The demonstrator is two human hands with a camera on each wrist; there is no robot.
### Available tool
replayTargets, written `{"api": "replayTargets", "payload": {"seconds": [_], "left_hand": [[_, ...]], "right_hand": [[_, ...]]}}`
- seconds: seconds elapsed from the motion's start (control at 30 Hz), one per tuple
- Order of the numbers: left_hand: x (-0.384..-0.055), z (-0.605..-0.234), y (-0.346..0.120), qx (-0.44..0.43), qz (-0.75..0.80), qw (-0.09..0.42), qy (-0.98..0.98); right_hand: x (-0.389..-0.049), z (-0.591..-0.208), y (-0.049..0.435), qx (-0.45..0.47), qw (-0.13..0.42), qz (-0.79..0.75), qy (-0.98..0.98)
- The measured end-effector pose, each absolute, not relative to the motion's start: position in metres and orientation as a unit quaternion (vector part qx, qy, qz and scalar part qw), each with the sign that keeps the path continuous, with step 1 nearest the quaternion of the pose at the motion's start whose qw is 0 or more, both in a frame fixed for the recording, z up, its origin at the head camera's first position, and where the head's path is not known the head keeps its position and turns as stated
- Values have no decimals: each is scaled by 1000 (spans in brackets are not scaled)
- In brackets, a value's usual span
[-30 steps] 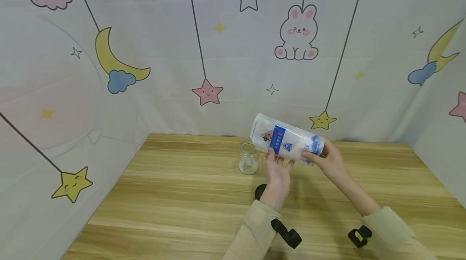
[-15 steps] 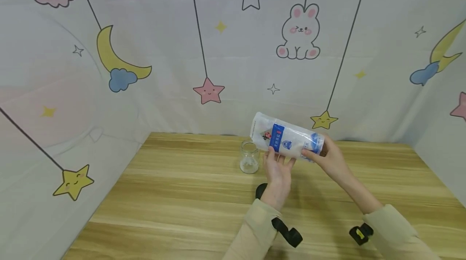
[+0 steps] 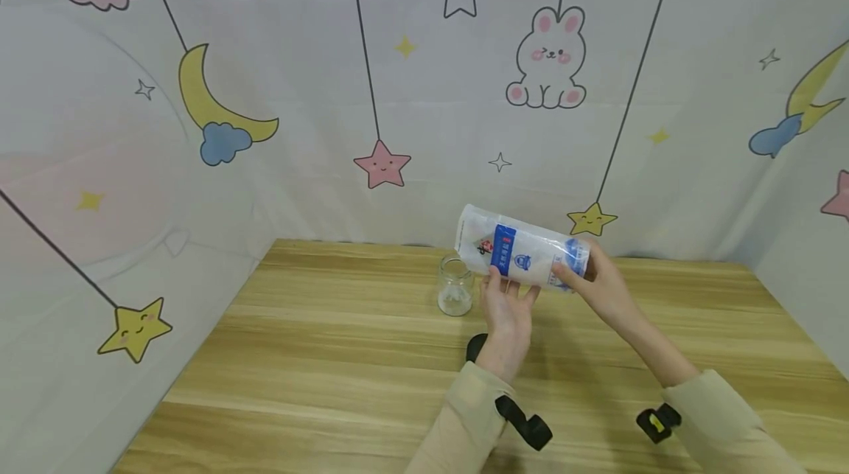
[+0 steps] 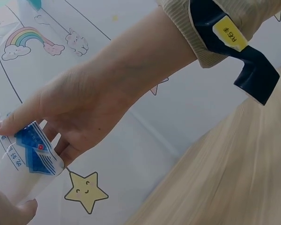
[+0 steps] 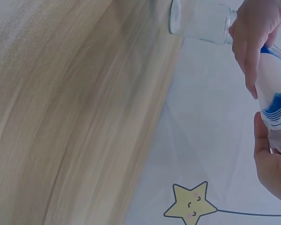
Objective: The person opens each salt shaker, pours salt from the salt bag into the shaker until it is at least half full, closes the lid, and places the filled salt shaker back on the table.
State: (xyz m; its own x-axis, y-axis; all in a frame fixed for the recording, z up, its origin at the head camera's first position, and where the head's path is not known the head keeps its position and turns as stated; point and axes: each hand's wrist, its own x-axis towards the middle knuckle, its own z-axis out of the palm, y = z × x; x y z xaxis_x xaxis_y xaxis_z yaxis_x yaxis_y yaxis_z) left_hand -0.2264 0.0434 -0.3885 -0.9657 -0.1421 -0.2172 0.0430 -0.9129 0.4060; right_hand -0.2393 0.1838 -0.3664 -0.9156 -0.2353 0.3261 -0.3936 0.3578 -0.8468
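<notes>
A white-and-blue plastic salt bag (image 3: 530, 256) is held tilted above the table, its left end lower along the underside and overlapping the glass jar's rim in the head view. My right hand (image 3: 600, 286) grips the bag's right end, thumb in front and fingers behind; the left wrist view shows this hand (image 4: 79, 108) around the blue-printed end. My left hand (image 3: 507, 319) holds the bag from below near its left end, thumb on the front. The jar (image 3: 455, 297) stands upright and uncapped on the table, with white grains at its bottom. In the right wrist view the jar (image 5: 201, 21) is partly cut off.
The wooden table (image 3: 318, 363) runs back to a white cloth backdrop (image 3: 305, 186) printed with stars, moons and rabbits. Black wrist mounts (image 3: 524, 422) hang at both sleeves.
The right end of the salt bag has risen slightly, with my right hand on it. My left hand and the jar stay nearly in place; the head view shifts a little.
</notes>
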Motion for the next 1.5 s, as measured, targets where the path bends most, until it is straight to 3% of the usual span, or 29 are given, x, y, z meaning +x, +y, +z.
{"api": "replayTargets", "payload": {"seconds": [1.5], "left_hand": [[-228,-384,36,95,-985,22,-139]], "right_hand": [[-240,-334,171,165,52,462,-870]]}}
